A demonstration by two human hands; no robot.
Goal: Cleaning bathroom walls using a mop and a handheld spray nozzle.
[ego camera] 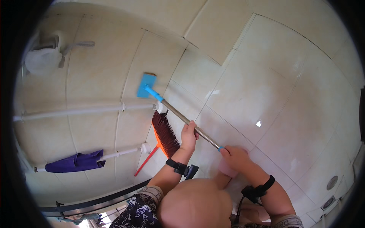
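A long-handled scrubber with a metal pole (178, 114) runs slantwise across the middle of the view. Its flat blue head (146, 85) lies against or close to the tiled wall, near the corner with the floor. My left hand (190, 135) grips the pole partway along, and my right hand (233, 158) is closed around its near end. Below the pole, by my left forearm, a broom with dark red bristles (166, 134), an orange head and a red handle (146, 162) stands near the wall.
White pipes (85, 110) run along the tiled wall (94, 71); a purple cloth (75, 163) hangs over one. A white container (42, 59) is at upper left. Round drains (332, 183) are set in the tiled floor (256, 85) at lower right. A boxed tiled projection (219, 28) juts out at the top.
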